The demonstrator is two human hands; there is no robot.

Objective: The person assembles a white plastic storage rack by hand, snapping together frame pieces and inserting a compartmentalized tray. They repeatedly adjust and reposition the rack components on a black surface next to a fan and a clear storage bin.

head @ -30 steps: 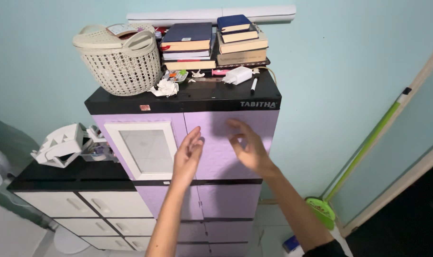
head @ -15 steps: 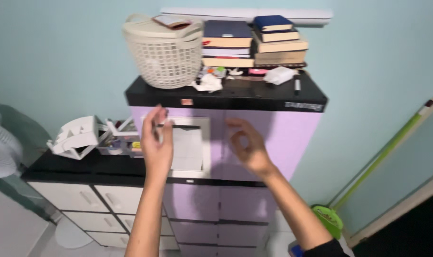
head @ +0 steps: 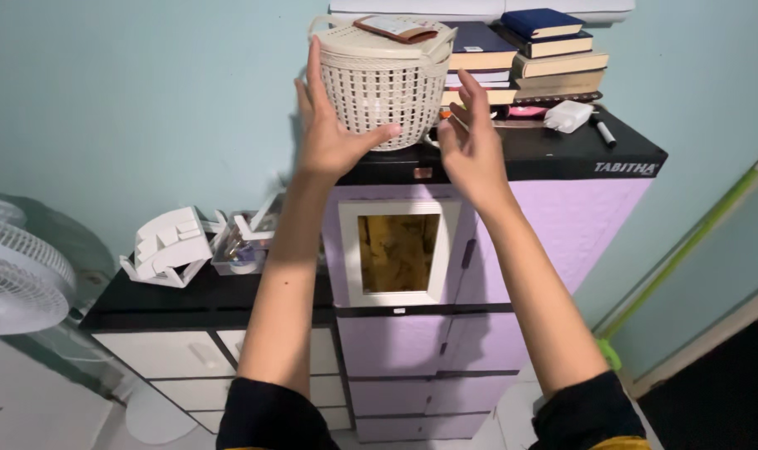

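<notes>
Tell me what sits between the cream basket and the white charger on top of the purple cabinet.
In the head view, the right hand and the stacked books lie between the basket and the charger.

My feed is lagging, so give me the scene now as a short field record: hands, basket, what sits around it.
left hand: open, palm on the cream basket side
right hand: open, at the basket's other side, contact unclear
basket: upright on the purple cabinet's black top, lid on
behind basket: stacked books
also on top: white charger, marker

Even, soft indoor light; sharp picture, wide-angle bending at edges.
</notes>
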